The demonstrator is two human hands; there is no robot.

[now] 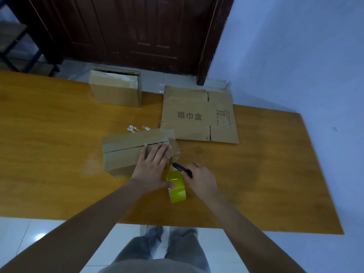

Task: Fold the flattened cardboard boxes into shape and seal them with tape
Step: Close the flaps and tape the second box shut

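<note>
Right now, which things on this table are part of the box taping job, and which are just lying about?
In use:
box under left hand
tape roll
cutter in right hand
flat box, waiting
far box, taped

Lying about:
white scraps
door
rack

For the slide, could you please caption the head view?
Left hand steadies box; right hand cuts tape with knife.
</note>
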